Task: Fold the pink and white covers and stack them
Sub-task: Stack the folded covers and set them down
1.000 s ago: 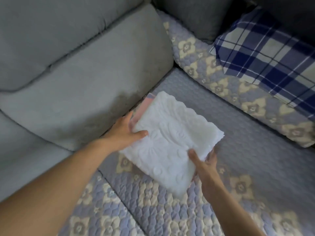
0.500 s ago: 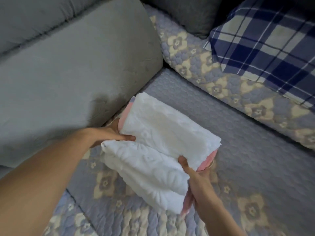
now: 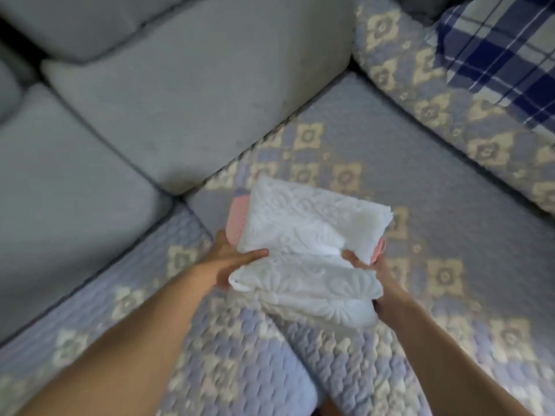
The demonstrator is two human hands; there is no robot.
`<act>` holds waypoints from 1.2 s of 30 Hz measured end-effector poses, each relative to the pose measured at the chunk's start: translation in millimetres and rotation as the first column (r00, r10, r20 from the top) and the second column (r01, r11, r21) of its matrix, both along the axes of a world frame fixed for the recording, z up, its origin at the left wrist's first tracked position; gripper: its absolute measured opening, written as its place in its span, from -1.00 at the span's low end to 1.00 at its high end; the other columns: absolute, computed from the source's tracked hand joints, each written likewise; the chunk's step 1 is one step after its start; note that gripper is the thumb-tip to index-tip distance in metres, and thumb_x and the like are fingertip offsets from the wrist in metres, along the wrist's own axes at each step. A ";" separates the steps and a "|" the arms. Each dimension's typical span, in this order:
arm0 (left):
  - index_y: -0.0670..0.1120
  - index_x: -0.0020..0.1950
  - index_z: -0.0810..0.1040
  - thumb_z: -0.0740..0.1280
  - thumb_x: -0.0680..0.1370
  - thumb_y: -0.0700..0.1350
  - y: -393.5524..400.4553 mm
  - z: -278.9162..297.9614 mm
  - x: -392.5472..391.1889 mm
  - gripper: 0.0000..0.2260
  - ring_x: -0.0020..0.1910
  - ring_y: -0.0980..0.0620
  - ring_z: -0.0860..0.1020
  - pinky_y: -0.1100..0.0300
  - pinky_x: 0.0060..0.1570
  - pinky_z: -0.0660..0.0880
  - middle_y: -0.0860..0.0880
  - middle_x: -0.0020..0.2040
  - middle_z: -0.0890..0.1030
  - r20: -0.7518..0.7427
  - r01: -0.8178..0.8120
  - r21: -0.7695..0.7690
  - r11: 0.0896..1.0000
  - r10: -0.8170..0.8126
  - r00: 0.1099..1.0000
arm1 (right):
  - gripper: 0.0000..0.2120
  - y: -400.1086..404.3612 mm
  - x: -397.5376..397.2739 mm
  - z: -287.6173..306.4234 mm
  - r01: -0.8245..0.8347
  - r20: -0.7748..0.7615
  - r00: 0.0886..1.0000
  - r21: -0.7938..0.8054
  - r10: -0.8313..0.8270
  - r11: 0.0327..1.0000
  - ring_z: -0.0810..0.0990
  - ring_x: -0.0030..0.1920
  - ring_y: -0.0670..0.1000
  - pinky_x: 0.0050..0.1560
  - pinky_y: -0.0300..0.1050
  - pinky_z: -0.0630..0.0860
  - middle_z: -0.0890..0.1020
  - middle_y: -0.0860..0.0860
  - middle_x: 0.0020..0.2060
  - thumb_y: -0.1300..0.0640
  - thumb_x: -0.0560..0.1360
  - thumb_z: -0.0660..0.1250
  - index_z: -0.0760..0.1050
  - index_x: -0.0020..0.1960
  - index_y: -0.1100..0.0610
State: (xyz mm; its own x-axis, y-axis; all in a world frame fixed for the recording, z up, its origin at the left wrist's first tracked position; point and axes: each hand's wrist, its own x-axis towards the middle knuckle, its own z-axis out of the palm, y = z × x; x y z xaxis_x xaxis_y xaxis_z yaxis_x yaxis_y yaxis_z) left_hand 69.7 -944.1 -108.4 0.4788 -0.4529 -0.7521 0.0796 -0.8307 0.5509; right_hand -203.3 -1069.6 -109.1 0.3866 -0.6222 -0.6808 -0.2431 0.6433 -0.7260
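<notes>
While both forearms reach forward over the quilted sofa seat (image 3: pixel 375 136), the folded white cover (image 3: pixel 303 250) is held between the two hands, with the pink cover (image 3: pixel 237 219) under it, showing at the left and right edges. The left hand (image 3: pixel 231 259) grips the stack's left side, thumb laid across the white top. The right hand (image 3: pixel 365 264) clamps the right side, thumb on top; its fingers seem to be tucked beneath, though blur hides them. A blue plaid pillow (image 3: pixel 498 49) lies at the far right, beside the grey back cushions (image 3: pixel 186 94).
</notes>
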 end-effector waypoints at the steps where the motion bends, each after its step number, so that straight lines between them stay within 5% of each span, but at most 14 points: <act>1: 0.01 0.31 0.29 0.66 0.26 0.12 41.3 3.9 -6.0 -0.21 0.10 0.07 0.56 0.20 0.06 0.52 0.11 0.09 0.56 -0.024 -0.060 -0.007 0.998 0.060 0.998 | -0.50 23.7 7.2 6.7 0.007 0.024 1.000 0.019 -0.007 1.000 0.72 -0.03 0.02 -0.20 -0.10 0.64 0.72 -0.02 -0.03 0.09 0.35 0.56 0.50 0.25 0.04; 4: 0.03 0.33 0.25 0.66 0.26 0.13 172.7 36.3 -20.8 -0.18 0.12 0.10 0.53 0.18 0.08 0.50 0.10 0.14 0.55 -0.065 -0.210 0.049 0.976 0.213 0.975 | -0.58 119.1 20.4 27.5 -0.138 0.057 0.990 0.116 0.132 0.984 0.72 -0.02 0.02 -0.18 -0.02 0.67 0.73 -0.11 -0.04 0.15 0.41 0.51 0.48 0.19 -0.13; 7: -0.04 0.49 0.19 0.62 0.22 0.18 318.7 83.9 -30.5 -0.02 0.13 0.05 0.48 0.19 0.07 0.43 0.07 0.26 0.47 -0.052 -0.374 0.076 0.924 0.378 0.924 | -0.10 229.4 43.5 46.1 -0.300 0.050 0.954 0.198 0.296 0.933 0.72 0.01 0.02 -0.13 0.04 0.68 0.70 -0.11 0.06 -0.18 0.08 0.70 0.39 0.32 -0.13; 9: -0.06 0.53 0.15 0.61 0.16 0.26 420.3 112.3 -36.1 0.09 0.15 0.05 0.45 0.18 0.10 0.41 0.02 0.32 0.44 -0.022 -0.468 0.063 0.881 0.470 0.882 | 0.04 308.3 64.7 64.8 -0.439 0.059 0.899 0.166 0.435 0.883 0.71 0.02 -0.03 -0.15 -0.03 0.67 0.68 -0.10 0.11 -0.27 -0.02 0.69 0.35 0.37 -0.13; 12: 0.00 0.45 0.21 0.56 0.39 0.11 564.3 150.8 -36.0 -0.23 0.10 0.05 0.44 0.17 0.06 0.41 0.04 0.25 0.46 0.032 -0.567 0.017 0.823 0.567 0.823 | -0.08 436.0 99.6 105.7 -0.543 0.062 0.840 0.120 0.539 0.831 0.71 0.05 0.02 -0.09 0.02 0.67 0.69 -0.07 0.11 -0.16 0.15 0.67 0.33 0.41 -0.10; 17: -0.04 0.52 0.17 0.54 0.29 0.31 767.5 206.4 -17.0 -0.03 0.17 -0.03 0.51 0.04 0.10 0.52 0.02 0.34 0.46 0.061 -0.660 -0.067 0.748 0.664 0.746 | -0.37 613.4 156.1 174.8 -0.642 0.105 0.765 0.055 0.635 0.764 0.71 0.04 0.02 -0.16 -0.04 0.66 0.69 -0.03 0.13 -0.08 0.34 0.55 0.38 0.33 -0.15; 20: 0.01 0.52 0.14 0.45 0.33 0.40 842.8 242.3 1.0 -0.07 0.16 -0.06 0.50 0.00 0.11 0.52 0.04 0.29 0.44 0.035 -0.678 -0.101 0.728 0.684 0.729 | -0.53 679.6 185.9 216.5 -0.674 0.077 0.737 0.009 0.671 0.739 0.71 -0.06 -0.12 -0.23 -0.16 0.64 0.65 -0.14 0.06 -0.03 0.44 0.50 0.37 0.26 -0.20; 24: 0.07 0.53 0.14 0.31 0.13 0.65 915.4 265.8 18.2 0.13 0.20 -0.03 0.55 -0.05 0.22 0.53 0.06 0.32 0.50 0.030 -0.736 -0.117 0.667 0.743 0.669 | -0.38 735.3 239.4 250.1 -0.740 0.041 0.669 -0.058 0.742 0.670 0.64 -0.03 -0.18 -0.32 -0.33 0.57 0.56 -0.18 0.12 -0.08 0.46 0.47 0.26 0.42 -0.11; 31: 0.10 0.54 0.13 0.30 0.25 0.60 1008.9 264.8 39.4 0.01 0.24 0.00 0.53 -0.03 0.25 0.51 0.09 0.37 0.44 -0.032 -0.852 -0.116 0.510 0.856 0.517 | -0.38 828.8 316.3 250.1 -0.833 -0.009 0.543 -0.132 0.840 0.537 0.47 -0.13 -0.26 -0.43 -0.42 0.47 0.50 -0.19 0.06 -0.07 0.50 0.43 0.19 0.44 -0.14; 34: 0.15 0.54 0.18 0.34 0.21 0.61 1065.1 252.5 46.5 0.02 0.27 0.00 0.55 -0.07 0.27 0.51 0.12 0.39 0.47 -0.038 -0.875 -0.105 0.473 0.877 0.479 | -0.23 877.8 327.6 248.7 -0.863 -0.019 0.500 -0.099 0.866 0.496 0.50 -0.09 -0.19 -0.32 -0.33 0.45 0.49 -0.10 0.29 -0.14 0.46 0.44 0.15 0.55 -0.07; 36: 0.14 0.52 0.25 0.37 0.23 0.58 1102.6 247.7 54.4 -0.02 0.24 0.01 0.59 -0.07 0.25 0.53 0.10 0.38 0.52 -0.069 -0.876 -0.137 0.461 0.878 0.473 | -0.24 914.1 333.3 250.8 -0.854 -0.029 0.515 -0.098 0.856 0.511 0.49 -0.11 -0.19 -0.34 -0.33 0.44 0.51 -0.12 0.22 -0.12 0.49 0.42 0.13 0.56 -0.04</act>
